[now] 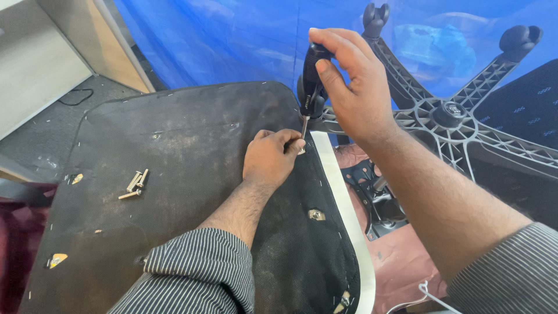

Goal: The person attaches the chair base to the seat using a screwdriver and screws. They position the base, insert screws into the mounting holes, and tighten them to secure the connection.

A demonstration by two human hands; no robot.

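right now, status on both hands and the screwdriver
Right hand gripping screwdriver upright. Left hand steadying its tip on the chair seat underside. Loose bolts lie apart, nothing blocking.

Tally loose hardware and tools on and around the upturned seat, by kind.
Loose screws lying on the seat underside: 3
Screwdriver, gripped by the right hand, left hand steadying at its tip: 1
Five-arm chair base: 1
Total: 5

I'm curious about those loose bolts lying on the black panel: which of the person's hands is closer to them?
Left. The left hand rests on the black panel, to the right of the loose bolts. The right hand is farther right and raised, gripping the screwdriver.
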